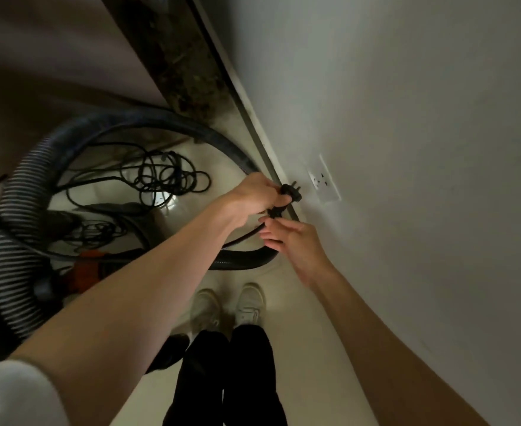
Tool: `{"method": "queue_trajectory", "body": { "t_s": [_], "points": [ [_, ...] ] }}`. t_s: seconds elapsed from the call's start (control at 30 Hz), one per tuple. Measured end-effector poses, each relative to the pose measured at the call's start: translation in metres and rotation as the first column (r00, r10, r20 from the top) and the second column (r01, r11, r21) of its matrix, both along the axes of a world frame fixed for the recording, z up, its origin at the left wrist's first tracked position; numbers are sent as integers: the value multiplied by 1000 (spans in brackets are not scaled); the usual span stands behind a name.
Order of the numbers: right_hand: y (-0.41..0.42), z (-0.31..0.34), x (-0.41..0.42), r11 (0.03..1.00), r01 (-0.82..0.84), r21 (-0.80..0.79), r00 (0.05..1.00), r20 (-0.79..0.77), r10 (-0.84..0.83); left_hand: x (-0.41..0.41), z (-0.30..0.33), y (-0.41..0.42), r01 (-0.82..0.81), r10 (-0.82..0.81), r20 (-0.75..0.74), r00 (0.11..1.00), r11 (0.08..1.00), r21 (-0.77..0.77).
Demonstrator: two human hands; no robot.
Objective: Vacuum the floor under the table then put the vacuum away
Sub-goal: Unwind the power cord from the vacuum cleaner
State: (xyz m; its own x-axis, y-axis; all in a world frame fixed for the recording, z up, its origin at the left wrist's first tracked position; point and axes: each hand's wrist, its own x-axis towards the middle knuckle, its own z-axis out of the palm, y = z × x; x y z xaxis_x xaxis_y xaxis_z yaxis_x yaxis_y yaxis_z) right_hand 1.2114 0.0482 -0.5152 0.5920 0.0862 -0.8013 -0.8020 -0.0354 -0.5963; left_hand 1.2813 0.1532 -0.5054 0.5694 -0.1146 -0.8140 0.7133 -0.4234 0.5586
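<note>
We grip the rigid plug (288,193) in our left hand (253,195), right hand (290,238) pinching its limp cord (246,233) (light, tangle-prone), hands just beside the wall socket (323,179).

Both arms stretched forward and down, forearms bare. Left hand (253,195) curled, gripping plug (290,193), knuckles up. Right hand (290,238) just below it, fingers half-extended, fingertips (266,232) pinching cord (253,233).
</note>
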Motion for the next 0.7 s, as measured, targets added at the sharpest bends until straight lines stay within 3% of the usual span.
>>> {"method": "queue_trajectory", "body": {
  "t_s": [0.07, 0.13, 0.17, 0.23, 0.3, 0.37, 0.5, 0.7],
  "points": [
    [-14, -13, -1, 998, 68, -6, 998, -12, -68, 0, -17, -13, -105, 105, -24, 994, 994, 14],
    [-31, -23, -3, 933, 336, 125, 940, -110, -324, 2, -31, -28, -144, 144, 4, 990, 989, 22],
    [-40, -27, -4, 824, 528, 207, 847, -193, -495, 3, -38, -35, -141, 141, 19, 990, 990, 18],
    [-57, -31, -6, 507, 823, 256, 568, -352, -744, 5, -48, -48, -99, 98, 67, 993, 995, 22],
    [-67, -28, -5, 259, 928, 269, 356, -428, -831, 5, -54, -56, -71, 68, 119, 991, 997, 19],
    [-69, -24, -2, 119, 949, 291, 248, -464, -850, 3, -60, -60, -89, 88, 141, 986, 996, 3],
    [-66, -18, 5, 20, 963, 267, 156, -500, -852, 0, -65, -64, -144, 150, 146, 978, 988, -54],
    [-66, -19, 7, -37, 966, 255, 103, -513, -852, 6, -59, -67, -180, 186, 132, 974, 982, -52]
  ]
}}
